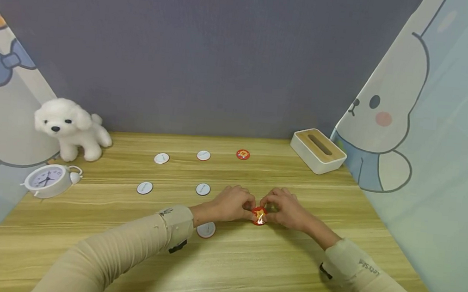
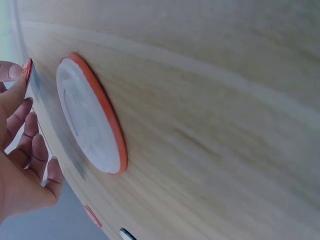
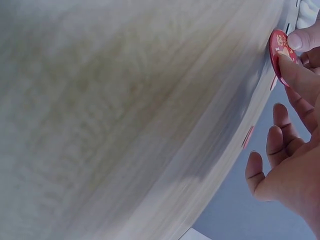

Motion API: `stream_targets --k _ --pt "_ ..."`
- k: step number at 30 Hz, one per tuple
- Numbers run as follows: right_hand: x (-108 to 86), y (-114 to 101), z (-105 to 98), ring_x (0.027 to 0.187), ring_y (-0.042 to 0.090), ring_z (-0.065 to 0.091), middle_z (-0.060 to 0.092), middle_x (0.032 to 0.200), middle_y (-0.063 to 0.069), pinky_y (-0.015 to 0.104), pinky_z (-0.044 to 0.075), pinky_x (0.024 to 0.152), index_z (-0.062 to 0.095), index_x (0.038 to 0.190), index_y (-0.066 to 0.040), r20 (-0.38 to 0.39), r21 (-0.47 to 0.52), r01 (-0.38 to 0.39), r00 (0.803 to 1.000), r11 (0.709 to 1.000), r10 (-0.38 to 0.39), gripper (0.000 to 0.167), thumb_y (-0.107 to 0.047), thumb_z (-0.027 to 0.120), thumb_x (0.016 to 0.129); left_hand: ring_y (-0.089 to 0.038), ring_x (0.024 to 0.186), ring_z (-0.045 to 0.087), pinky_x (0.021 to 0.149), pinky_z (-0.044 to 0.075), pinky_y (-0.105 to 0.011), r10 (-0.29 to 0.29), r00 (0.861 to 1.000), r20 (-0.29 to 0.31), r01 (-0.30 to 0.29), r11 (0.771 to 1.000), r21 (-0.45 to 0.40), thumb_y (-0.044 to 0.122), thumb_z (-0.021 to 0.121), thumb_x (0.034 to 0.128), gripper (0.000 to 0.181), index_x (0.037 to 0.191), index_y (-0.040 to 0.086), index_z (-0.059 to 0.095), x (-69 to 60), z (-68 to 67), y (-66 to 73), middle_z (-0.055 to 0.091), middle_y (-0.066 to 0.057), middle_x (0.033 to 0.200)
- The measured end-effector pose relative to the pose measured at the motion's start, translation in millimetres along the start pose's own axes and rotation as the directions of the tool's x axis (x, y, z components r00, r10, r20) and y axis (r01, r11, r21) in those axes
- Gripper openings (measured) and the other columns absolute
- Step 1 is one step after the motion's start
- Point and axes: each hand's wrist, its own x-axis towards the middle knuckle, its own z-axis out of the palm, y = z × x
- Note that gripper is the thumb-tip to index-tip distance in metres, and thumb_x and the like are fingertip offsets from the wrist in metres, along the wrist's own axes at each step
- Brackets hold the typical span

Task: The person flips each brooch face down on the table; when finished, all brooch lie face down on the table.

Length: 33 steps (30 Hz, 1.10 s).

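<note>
Both hands meet at one round red badge (image 1: 259, 216) with a gold figure and shiny face, near the middle of the table. My left hand (image 1: 232, 204) pinches its left edge; my right hand (image 1: 287, 209) pinches the right edge. In the right wrist view the badge (image 3: 281, 54) is tilted up on edge, with thumbs against its face. Beside the left wrist lies a white-backed disc with an orange-red rim (image 2: 92, 117), flat on the wood. The badge's back is mostly hidden.
Several white-side-up discs (image 1: 203, 189) lie left of and beyond the hands. Farther back is a red-side-up disc (image 1: 243, 154). A plush dog (image 1: 74, 127) and alarm clock (image 1: 49, 180) stand left; a tissue box (image 1: 318, 151) sits back right. A grey wall (image 1: 195, 59) borders the table.
</note>
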Motion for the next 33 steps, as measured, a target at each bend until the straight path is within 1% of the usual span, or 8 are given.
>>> stream_targets --k 7,13,20,26,33 --pt "0.6 -1.3 -2.1 0.098 0.023 0.049 0.063 0.105 -0.003 0.039 0.030 0.082 0.072 0.099 -0.021 0.012 0.038 -0.016 1.000 0.999 0.015 0.021 -0.020 0.083 0.080 -0.007 0.082 0.051 0.073 0.038 -0.029 -0.003 1.000 -0.008 0.002 1.000 -0.026 0.047 0.077 0.0848 0.020 0.085 0.028 0.072 -1.1 -1.6 1.1 0.061 0.013 0.082" --pt "1.5 -1.7 -3.9 0.100 0.026 0.050 0.062 0.104 -0.004 0.039 0.030 0.083 0.072 0.096 -0.020 0.019 0.073 -0.028 0.999 0.997 0.027 0.018 -0.017 0.082 0.081 -0.008 0.085 0.054 0.075 0.041 -0.030 -0.002 1.000 -0.012 0.002 1.000 -0.028 0.046 0.076 0.0867 0.019 0.086 0.027 0.073 -1.1 -1.6 0.8 0.065 0.013 0.087" --pt "1.5 -0.8 -4.5 0.100 0.027 0.050 0.062 0.103 -0.005 0.039 0.029 0.084 0.070 0.093 -0.020 0.007 0.085 -0.005 1.000 0.996 0.005 0.016 -0.016 0.081 0.082 -0.008 0.085 0.053 0.074 0.040 -0.029 0.005 1.000 -0.015 -0.006 0.999 -0.054 0.044 0.074 0.0886 0.017 0.088 0.028 0.076 -3.1 -2.4 1.5 0.065 0.013 0.088" --pt "0.9 0.3 -4.3 0.097 0.027 0.050 0.061 0.102 -0.005 0.039 0.029 0.084 0.069 0.089 -0.021 -0.007 0.090 0.013 1.000 0.996 -0.012 0.015 -0.017 0.081 0.082 -0.007 0.085 0.053 0.075 0.040 -0.029 0.017 1.000 -0.015 -0.018 0.999 -0.047 0.045 0.073 0.0893 0.019 0.091 0.027 0.079 -3.8 -2.7 0.5 0.066 0.013 0.089" --pt "-1.0 1.6 -2.3 0.094 0.026 0.048 0.060 0.099 -0.006 0.039 0.027 0.083 0.068 0.083 -0.022 -0.019 0.097 0.039 0.999 0.995 -0.038 0.015 -0.020 0.083 0.081 -0.005 0.082 0.052 0.071 0.040 -0.026 0.020 1.000 0.007 -0.020 0.999 -0.049 0.049 0.071 0.0891 0.024 0.097 0.028 0.079 -4.6 -3.9 -0.1 0.064 0.014 0.087"
